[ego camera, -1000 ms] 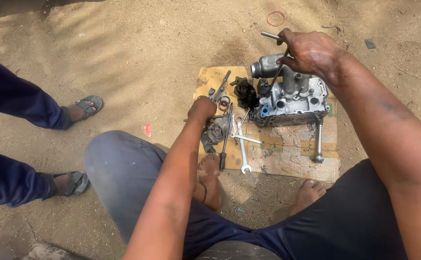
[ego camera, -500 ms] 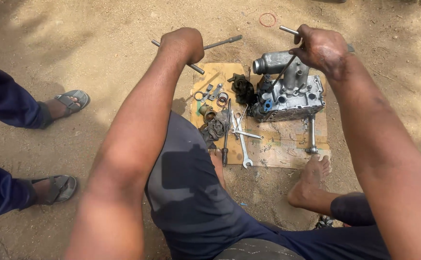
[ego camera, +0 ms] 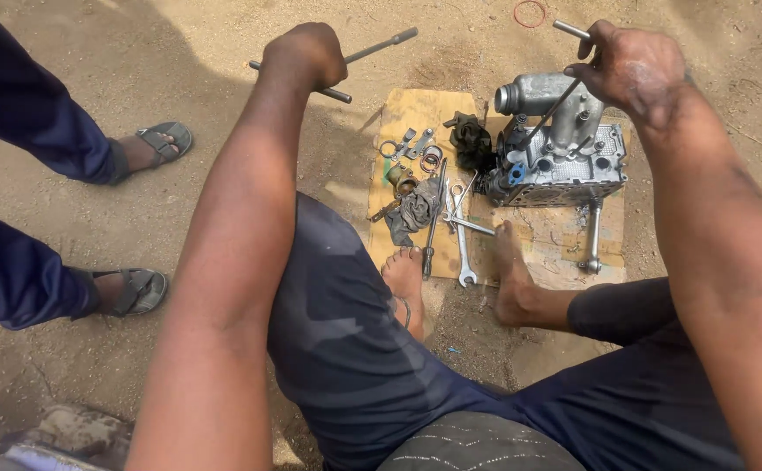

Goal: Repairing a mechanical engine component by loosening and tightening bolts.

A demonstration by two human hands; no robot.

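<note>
- I look down on a grey cast-metal engine block [ego camera: 564, 161] resting on a flat brown cardboard sheet [ego camera: 416, 113] laid on sandy ground; everything below is placed relative to that block.
- My right hand [ego camera: 629, 65] hovers above the block's top right, fingers curled tight around a thin steel T-handle rod [ego camera: 548, 113] that slants down into the block.
- My left hand [ego camera: 309, 54] is well to the block's left, off the cardboard, fist closed around two long grey metal rods [ego camera: 372, 51].
- Left of the block lie loose steel spanners [ego camera: 461, 235], rings and a dark rag.
- In my judgement, keeping the T-handle in line with its seat and pressing straight down should stop it slipping.
- Another person's sandalled feet [ego camera: 150, 144] stand far left.
</note>
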